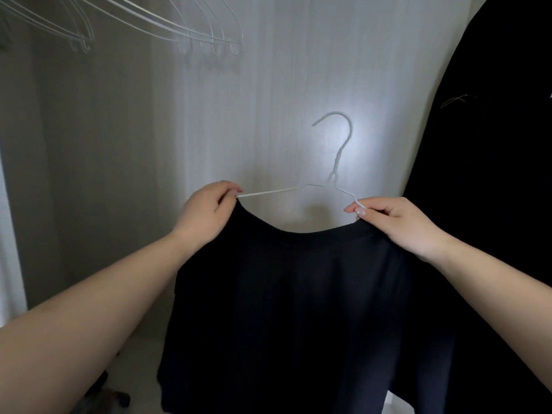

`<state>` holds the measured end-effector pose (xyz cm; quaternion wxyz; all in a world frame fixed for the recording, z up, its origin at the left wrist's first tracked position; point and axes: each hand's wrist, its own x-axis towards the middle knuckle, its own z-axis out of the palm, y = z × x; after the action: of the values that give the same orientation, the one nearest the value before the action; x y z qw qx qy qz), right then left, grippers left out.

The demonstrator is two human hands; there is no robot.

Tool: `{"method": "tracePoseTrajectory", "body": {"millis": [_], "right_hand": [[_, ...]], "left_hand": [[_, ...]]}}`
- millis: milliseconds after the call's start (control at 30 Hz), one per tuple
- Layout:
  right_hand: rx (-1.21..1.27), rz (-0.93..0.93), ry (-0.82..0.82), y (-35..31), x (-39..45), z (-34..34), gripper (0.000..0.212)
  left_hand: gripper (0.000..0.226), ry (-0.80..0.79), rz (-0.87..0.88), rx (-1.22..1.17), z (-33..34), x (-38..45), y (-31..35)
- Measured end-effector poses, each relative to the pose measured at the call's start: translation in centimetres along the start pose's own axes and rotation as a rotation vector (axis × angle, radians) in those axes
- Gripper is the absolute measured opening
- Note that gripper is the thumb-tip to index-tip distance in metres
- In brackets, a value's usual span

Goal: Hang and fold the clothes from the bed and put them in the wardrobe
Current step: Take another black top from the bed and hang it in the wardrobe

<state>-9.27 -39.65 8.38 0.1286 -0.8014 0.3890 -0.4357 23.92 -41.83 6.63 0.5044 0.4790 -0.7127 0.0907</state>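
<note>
We hold a dark garment [286, 309] up in front of us inside the wardrobe [125, 150], with a white wire hanger [334, 177] at its top edge. Our left hand [206, 210] pinches the left corner of the garment's top edge together with the left end of the hanger, fingers curled around both. Our right hand [397, 222] pinches the right corner in the same way, thumb and fingertips closed on the fabric and the right end of the wire. The top edge sags in a curve between the two hands, below the hanger's shoulders, and the hook stands upright above the middle, free of any rail. The cloth hangs straight down from our hands.

In the wardrobe, several empty white hangers [191, 34] hang at the upper left. Another dark piece of clothing [490, 144] hangs at the right, just beside our right hand. Small dark items lie on the wardrobe floor at the lower left, too blurred to name. We can read no writing or labels anywhere.
</note>
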Motion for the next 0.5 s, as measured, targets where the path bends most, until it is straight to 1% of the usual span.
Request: {"method": "tracePoseTrajectory", "body": {"millis": [67,100,200,300,333,400,500], "right_hand": [[0.028,-0.005,-0.018,-0.4,0.3,0.6,0.018],[0.059,0.008,-0.022,-0.6,0.4,0.7,0.016],[0.139,0.104,-0.076,-0.2,0.3,0.1,0.016],[0.066,0.209,-0.22,1.2,-0.8,-1.1,0.01],[0.019,0.217,-0.222,1.8,-1.2,-1.3,0.011],[-0.02,0.217,-0.147,2.7,-1.8,-1.6,0.02],[-0.058,0.168,-0.085,3.1,-2.2,-1.4,0.025]], "left_hand": [[0.032,-0.102,0.099,0.153,0.1,-0.1,0.9],[0.035,-0.112,0.11,0.183,0.1,-0.1,1.1],[0.033,-0.043,0.096,0.126,0.1,-0.1,0.5],[0.03,0.001,0.04,0.077,0.1,-0.4,-0.8],[0.027,0.021,0.014,0.06,0.1,-0.5,-1.2],[0.022,0.047,-0.029,0.032,0.1,-0.6,-1.9],[0.02,0.033,-0.03,0.075,0.2,-0.7,-2.4]]}}
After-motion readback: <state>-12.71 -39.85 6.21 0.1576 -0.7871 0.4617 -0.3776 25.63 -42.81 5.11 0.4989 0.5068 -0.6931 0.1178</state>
